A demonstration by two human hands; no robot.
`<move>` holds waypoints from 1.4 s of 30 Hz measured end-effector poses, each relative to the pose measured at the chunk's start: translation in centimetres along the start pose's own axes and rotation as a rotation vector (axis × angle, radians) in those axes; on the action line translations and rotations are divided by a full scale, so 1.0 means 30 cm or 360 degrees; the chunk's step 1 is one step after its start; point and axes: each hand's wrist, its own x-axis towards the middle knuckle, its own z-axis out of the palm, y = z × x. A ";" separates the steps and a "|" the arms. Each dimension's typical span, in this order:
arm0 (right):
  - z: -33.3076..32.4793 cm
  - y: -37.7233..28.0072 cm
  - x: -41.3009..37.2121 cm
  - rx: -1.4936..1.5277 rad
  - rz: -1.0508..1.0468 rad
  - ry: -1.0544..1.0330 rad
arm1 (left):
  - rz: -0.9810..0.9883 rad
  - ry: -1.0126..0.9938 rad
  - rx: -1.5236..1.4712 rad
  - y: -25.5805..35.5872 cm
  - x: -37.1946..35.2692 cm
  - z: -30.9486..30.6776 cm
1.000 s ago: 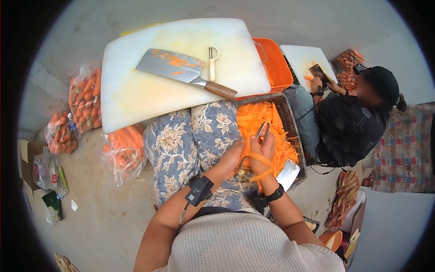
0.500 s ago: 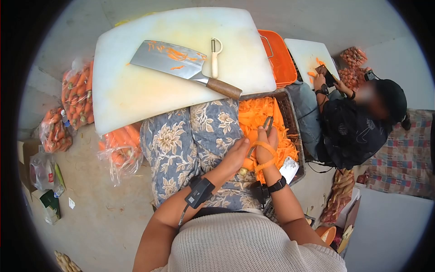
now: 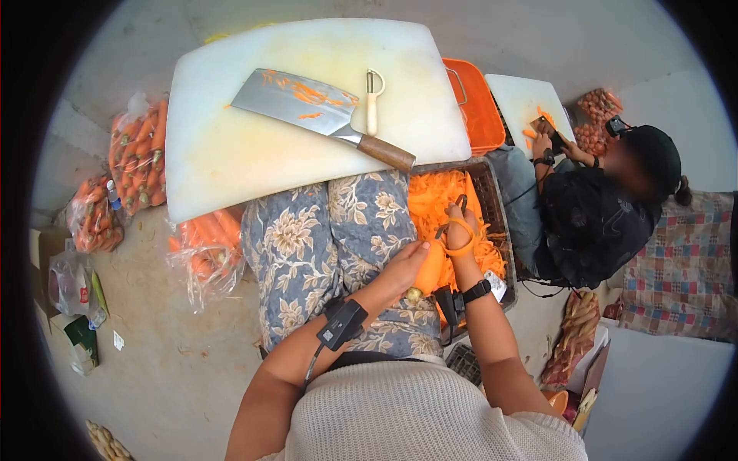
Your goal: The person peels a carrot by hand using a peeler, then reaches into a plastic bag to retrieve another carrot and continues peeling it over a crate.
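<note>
My left hand (image 3: pixel 405 266) is closed around a thick peeled carrot (image 3: pixel 431 270), whose stem end points down toward my lap. My right hand (image 3: pixel 459 230) grips a dark-handled peeler (image 3: pixel 462 202), its blade end close to the carrot's upper part. A long orange strip of peel (image 3: pixel 463 250) loops across that hand. Beneath both hands, a dark plastic crate (image 3: pixel 492 203) holds a heap of carrot peelings (image 3: pixel 434 187).
Ahead, a white cutting board (image 3: pixel 207 177) bears a cleaver (image 3: pixel 296 100) and a second peeler (image 3: pixel 372 107). Bagged carrots (image 3: pixel 142 154) stand left. An orange basket (image 3: pixel 480 115) sits beyond the crate. A co-worker (image 3: pixel 600 207) cuts at another board (image 3: pixel 523 88) on the right.
My right hand has moved up slightly with the peeler, and the peel strip has shifted with it. The carrot in my left hand shows more fully. The co-worker's blade has moved a little.
</note>
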 end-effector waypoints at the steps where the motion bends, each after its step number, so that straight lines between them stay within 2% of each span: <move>1: -0.004 0.016 0.008 0.0114 0.0117 -0.0020 | 0.0007 -0.0003 0.0005 -0.002 0.000 0.000; 5: -0.015 0.042 0.007 0.0288 0.0178 -0.0011 | -0.0031 -0.0025 0.0006 -0.006 -0.002 -0.002; 7: -0.015 0.035 -0.007 0.0707 0.0646 0.0035 | -0.0025 -0.0044 0.0016 -0.013 0.003 -0.004; 10: -0.069 0.111 0.015 0.0535 0.0710 0.0119 | 0.0040 -0.0004 0.0088 -0.021 -0.001 -0.009; 11: -0.103 0.153 0.025 0.0235 0.0538 0.0096 | -0.0007 -0.0185 0.0109 0.007 -0.033 -0.013; 12: -0.119 0.174 0.012 0.0436 0.0762 0.0190 | -0.0050 -0.0367 0.0136 0.033 -0.054 -0.016; 13: -0.134 0.194 -0.006 0.0635 0.0986 0.0278 | -0.0031 -0.0369 0.0148 0.035 -0.054 -0.025; 15: -0.191 0.300 -0.022 0.0640 0.1196 0.0375 | -0.0042 -0.0271 -0.0084 0.011 -0.040 -0.043; 16: -0.199 0.298 -0.046 0.0632 0.1189 0.0368 | -0.0031 -0.0271 -0.0091 0.006 -0.031 -0.045; 18: -0.205 0.290 -0.110 0.0494 0.1121 0.0185 | -0.0084 -0.0233 -0.0333 -0.010 -0.018 -0.046; 19: -0.200 0.259 -0.139 0.0481 0.0954 0.0156 | -0.0100 -0.0237 -0.0325 -0.016 -0.018 -0.044; 20: -0.196 0.222 -0.161 0.0491 0.0961 0.0169 | -0.0070 -0.0224 -0.0304 -0.019 -0.017 -0.042; 22: -0.167 0.084 -0.204 0.0586 0.0472 0.0203 | -0.0044 -0.0206 -0.0273 -0.020 -0.018 -0.037; 23: -0.148 0.030 -0.220 0.0598 0.0474 0.0204 | -0.0033 -0.0190 -0.0255 -0.017 -0.021 -0.032; 25: -0.110 -0.061 -0.246 0.0817 0.0142 0.0225 | -0.0020 -0.0171 -0.0235 -0.010 -0.022 -0.024; 26: -0.091 -0.096 -0.257 0.0818 0.0143 0.0224 | -0.0004 -0.0116 -0.0188 -0.009 -0.021 -0.020; 28: -0.054 -0.136 -0.274 0.0525 -0.0293 0.0049 | 0.0007 -0.0055 -0.0150 -0.025 -0.009 -0.021; 29: -0.035 -0.127 -0.271 0.0517 -0.0282 0.0041 | 0.0112 -0.0051 -0.0110 -0.043 0.009 -0.030; 31: 0.001 -0.108 -0.262 -0.0187 -0.0469 0.0101 | 0.0211 -0.0030 -0.0086 -0.054 0.017 -0.031; 32: 0.008 -0.105 -0.257 -0.0197 -0.0457 0.0087 | 0.0266 0.0018 0.0001 -0.061 0.020 -0.031; 34: 0.016 -0.120 -0.251 0.0158 -0.0329 0.0046 | 0.0310 0.0071 0.0078 -0.072 0.029 -0.033; 36: 0.010 -0.107 -0.239 0.0133 -0.0341 0.0046 | 0.0435 0.0255 0.0672 -0.083 0.044 -0.039; 42: -0.017 -0.055 -0.176 -0.0126 -0.0321 0.0134 | 0.0486 0.0274 0.0849 -0.083 0.041 -0.021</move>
